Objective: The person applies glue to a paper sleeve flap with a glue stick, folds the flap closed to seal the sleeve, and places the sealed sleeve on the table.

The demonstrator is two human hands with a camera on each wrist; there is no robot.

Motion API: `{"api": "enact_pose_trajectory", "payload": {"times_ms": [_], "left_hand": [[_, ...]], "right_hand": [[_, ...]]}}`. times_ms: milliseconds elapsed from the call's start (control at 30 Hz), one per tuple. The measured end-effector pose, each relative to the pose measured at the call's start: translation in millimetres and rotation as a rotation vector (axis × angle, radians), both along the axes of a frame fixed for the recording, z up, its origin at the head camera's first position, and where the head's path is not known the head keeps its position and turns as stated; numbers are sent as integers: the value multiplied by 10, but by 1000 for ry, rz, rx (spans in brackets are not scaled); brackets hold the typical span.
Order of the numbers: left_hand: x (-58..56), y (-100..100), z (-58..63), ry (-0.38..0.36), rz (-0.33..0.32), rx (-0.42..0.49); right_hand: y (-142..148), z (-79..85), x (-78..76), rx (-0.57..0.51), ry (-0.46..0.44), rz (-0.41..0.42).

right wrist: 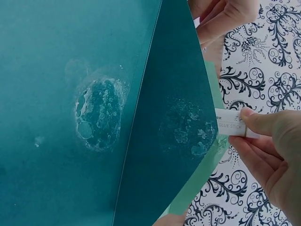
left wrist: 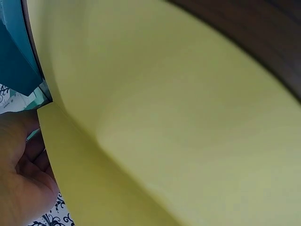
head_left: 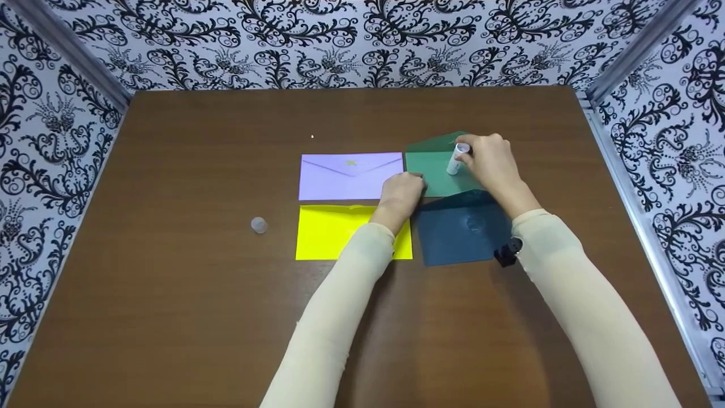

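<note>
My right hand [head_left: 494,161] pinches a white glue stick [head_left: 456,158] between thumb and fingers, tilted over the green envelope [head_left: 436,170] with its flap unfolded. The label of the glue stick [right wrist: 229,123] shows in the right wrist view; its lower end is hidden. At the green envelope's left edge rests my left hand [head_left: 401,192], fingers bent and fingertips hidden. Nearer to me lies a dark blue envelope [head_left: 453,241], its flap raised and smeared with glue [right wrist: 101,115]. Beneath my left wrist is a yellow envelope [head_left: 328,232], its raised flap [left wrist: 103,183] partly covering the hand.
A closed lilac envelope [head_left: 340,181] with a small gold mark lies left of the green one. A translucent round cap [head_left: 259,225] sits farther left on the brown table [head_left: 170,283]. A tiny white speck [head_left: 312,136] lies toward the back. Patterned walls [head_left: 362,45] border the table.
</note>
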State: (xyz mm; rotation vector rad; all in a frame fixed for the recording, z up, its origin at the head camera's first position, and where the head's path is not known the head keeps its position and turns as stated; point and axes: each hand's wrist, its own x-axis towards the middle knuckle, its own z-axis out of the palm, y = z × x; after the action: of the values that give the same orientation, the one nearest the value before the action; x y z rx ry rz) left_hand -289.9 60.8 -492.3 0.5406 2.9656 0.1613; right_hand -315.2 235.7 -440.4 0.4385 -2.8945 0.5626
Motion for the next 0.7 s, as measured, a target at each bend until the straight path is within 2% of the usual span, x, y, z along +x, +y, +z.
{"api": "enact_pose_trajectory", "payload": {"times_ms": [700], "left_hand": [[-1,2,2,4,0,2]], "right_hand": [[109,-13,-111,3,8,-45]]}}
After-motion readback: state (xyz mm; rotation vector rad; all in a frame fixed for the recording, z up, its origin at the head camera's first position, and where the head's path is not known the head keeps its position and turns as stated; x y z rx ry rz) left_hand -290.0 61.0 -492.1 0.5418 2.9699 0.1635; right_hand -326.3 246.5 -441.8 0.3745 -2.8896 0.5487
